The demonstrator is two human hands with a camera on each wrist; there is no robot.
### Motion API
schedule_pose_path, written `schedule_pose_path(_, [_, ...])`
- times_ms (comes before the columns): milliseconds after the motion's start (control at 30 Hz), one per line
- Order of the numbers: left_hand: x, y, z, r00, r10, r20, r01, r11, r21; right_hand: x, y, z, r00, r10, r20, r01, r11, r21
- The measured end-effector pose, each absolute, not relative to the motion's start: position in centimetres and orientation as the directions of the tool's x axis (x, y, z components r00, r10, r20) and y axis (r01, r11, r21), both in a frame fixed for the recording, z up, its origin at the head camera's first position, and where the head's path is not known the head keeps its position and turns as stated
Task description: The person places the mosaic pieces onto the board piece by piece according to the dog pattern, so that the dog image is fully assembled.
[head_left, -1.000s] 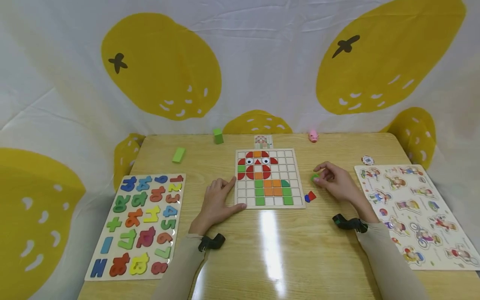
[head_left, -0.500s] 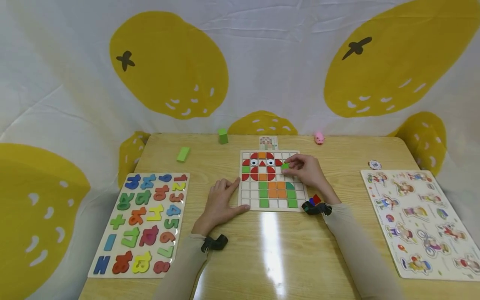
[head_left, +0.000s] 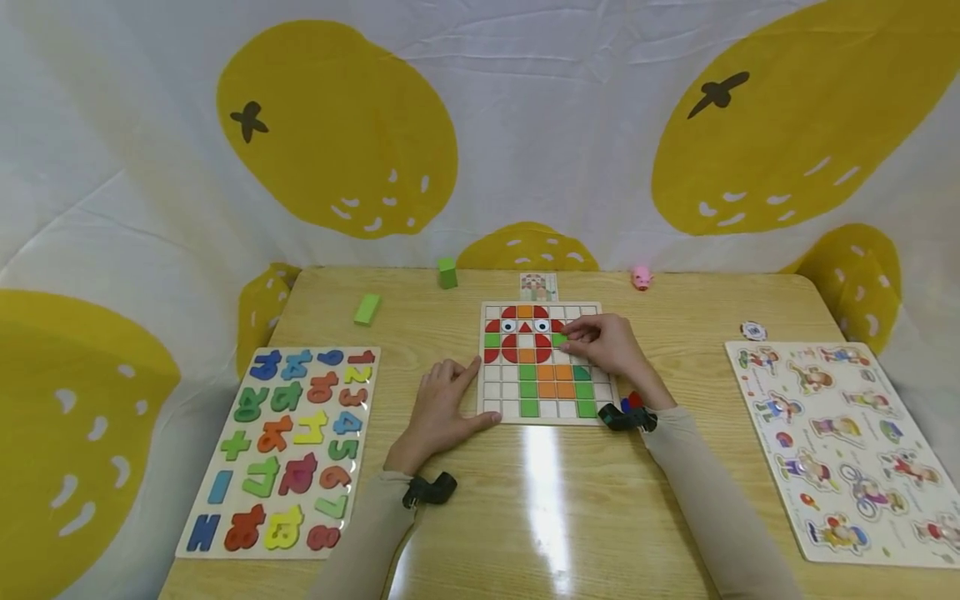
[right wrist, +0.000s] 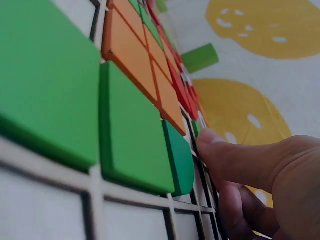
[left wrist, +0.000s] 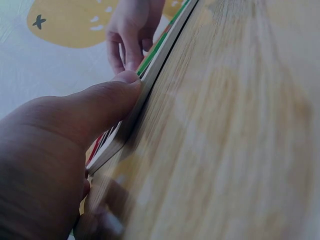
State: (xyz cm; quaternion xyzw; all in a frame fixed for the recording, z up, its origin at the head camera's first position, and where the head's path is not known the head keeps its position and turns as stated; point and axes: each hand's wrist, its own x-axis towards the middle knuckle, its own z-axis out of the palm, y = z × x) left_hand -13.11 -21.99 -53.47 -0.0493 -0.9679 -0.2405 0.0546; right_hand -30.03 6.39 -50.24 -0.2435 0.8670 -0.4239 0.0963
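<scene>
A wooden grid board point(head_left: 491, 390) lies mid-table, with red, orange and green tiles forming a picture. My left hand point(head_left: 440, 404) rests at its front left corner, thumb on the front edge and index finger at the left side. In the left wrist view, the thumb point(left wrist: 107, 102) presses against the board's rim. My right hand point(head_left: 606, 342) is over the board's right side, pinching a green square tile point(head_left: 558, 339) beside the red pieces. The right wrist view shows the thumb point(right wrist: 220, 150) touching that tile point(right wrist: 196, 127), mostly hidden there.
A picture card point(head_left: 538, 287) lies behind the board. Blue and red pieces point(head_left: 634, 401) sit to its right, partly hidden by the wrist camera. A number puzzle point(head_left: 281, 450) lies left, a figure puzzle point(head_left: 847, 450) right. Green blocks point(head_left: 367, 309) and a pink pig point(head_left: 641, 277) stand farther back.
My right hand has carried the green square tile from the table right of the board to a cell beside the red pieces. The left hand keeps its place at the corner.
</scene>
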Motion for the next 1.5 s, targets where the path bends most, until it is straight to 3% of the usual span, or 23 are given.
schedule_pose_path(200, [-13.2, -21.7, -53.5, -0.988, 0.081, 0.128, 0.133, 0.872, 0.471, -29.5, 7.7, -49.7, -0.852, -0.52, 0.056, -0.37, 0.522, -0.768])
schedule_pose_path(367, [-13.2, -21.6, -53.6, -0.988, 0.089, 0.125, 0.137, 0.879, 0.456, -28.1, 12.1, -48.4, -0.86, -0.501, 0.094, -0.398, 0.544, -0.739])
schedule_pose_path(600, [-13.0, -22.1, -53.2, -0.987, 0.077, 0.14, 0.133, 0.883, 0.451, -24.8, 17.1, -49.2, -0.826, -0.563, 0.014, -0.42, 0.599, -0.682])
schedule_pose_path(967, [-12.9, -22.1, -53.2, -0.986, 0.083, 0.144, 0.141, 0.873, 0.467, -23.2, 17.6, -49.9, -0.829, -0.558, 0.039, -0.445, 0.617, -0.649])
schedule_pose_path(1267, [-13.0, -22.0, -53.2, -0.989, 0.087, 0.12, 0.133, 0.874, 0.467, -23.2, 18.3, -49.9, -0.874, -0.48, 0.072, -0.427, 0.69, -0.584])
schedule_pose_path(1500, [-13.0, -22.0, -53.2, -0.987, 0.083, 0.137, 0.137, 0.878, 0.458, -22.9, 17.5, -49.5, -0.834, -0.546, 0.08, -0.51, 0.706, -0.492])
